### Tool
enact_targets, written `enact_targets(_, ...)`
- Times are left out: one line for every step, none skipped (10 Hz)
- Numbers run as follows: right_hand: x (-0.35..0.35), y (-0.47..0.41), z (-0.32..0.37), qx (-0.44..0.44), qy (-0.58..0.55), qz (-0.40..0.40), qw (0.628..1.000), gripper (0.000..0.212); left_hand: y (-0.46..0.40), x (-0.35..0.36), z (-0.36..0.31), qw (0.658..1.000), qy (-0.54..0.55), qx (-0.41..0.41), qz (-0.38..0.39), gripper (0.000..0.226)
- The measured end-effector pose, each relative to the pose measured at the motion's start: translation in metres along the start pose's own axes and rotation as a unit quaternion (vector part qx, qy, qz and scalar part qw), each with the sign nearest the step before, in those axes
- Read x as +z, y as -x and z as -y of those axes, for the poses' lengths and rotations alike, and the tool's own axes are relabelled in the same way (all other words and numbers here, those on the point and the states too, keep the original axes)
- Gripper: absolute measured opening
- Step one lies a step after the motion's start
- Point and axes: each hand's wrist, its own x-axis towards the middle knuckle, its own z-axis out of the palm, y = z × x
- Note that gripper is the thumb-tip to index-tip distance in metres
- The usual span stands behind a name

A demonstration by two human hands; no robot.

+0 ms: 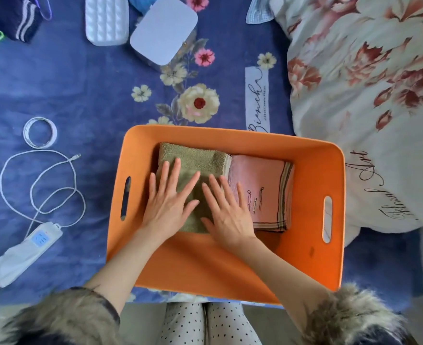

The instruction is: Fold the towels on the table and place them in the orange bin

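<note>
Inside the orange bin [305, 150], bare floor lay near the person; folded towels [260, 175] filled the far half.

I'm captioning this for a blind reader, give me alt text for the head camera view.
Both hands, left and right, press flat on a folded green towel beside a folded pink towel inside an orange bin on a blue floral sheet.

You are getting soft, even daylight; shadows are staying faint, and wide-angle distortion is bending and blurring the edges.
</note>
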Motion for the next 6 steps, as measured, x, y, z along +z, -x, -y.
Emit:
enact_targets(0.013, 0.002, -0.007, 0.014, 0.011, 0.021, 1.0, 0.087, -0.008, 0.008, 0.003, 0.999, -0.018, -0.035, 0.036, 0.068)
enact_targets(0.019, -0.004, -0.01, 0.029, 0.005, 0.063, 0.998, 0.087, -0.014, 0.014, 0.003, 0.996, -0.037, -0.053, 0.057, 0.067)
enact_targets(0.011, -0.008, -0.012, 0.009, -0.028, 0.092, 0.995, 0.082, -0.015, 0.016, 0.001, 0.996, -0.037, -0.063, 0.054, 0.067)
enact_targets(-0.025, -0.014, -0.007, 0.108, -0.213, 0.089, 0.967, 0.067, -0.013, 0.019, 0.0, 0.996, -0.038, -0.064, 0.038, 0.065)
enact_targets(-0.1, -0.027, -0.008, 0.244, -0.491, -0.05, 0.835, 0.044, -0.013, 0.021, 0.002, 0.995, -0.055, -0.064, 0.049, 0.064)
enact_targets(-0.2, -0.021, -0.027, 0.215, -0.674, -0.116, 0.697, 0.022, -0.015, 0.021, 0.002, 0.996, -0.033, -0.063, 0.046, 0.064)
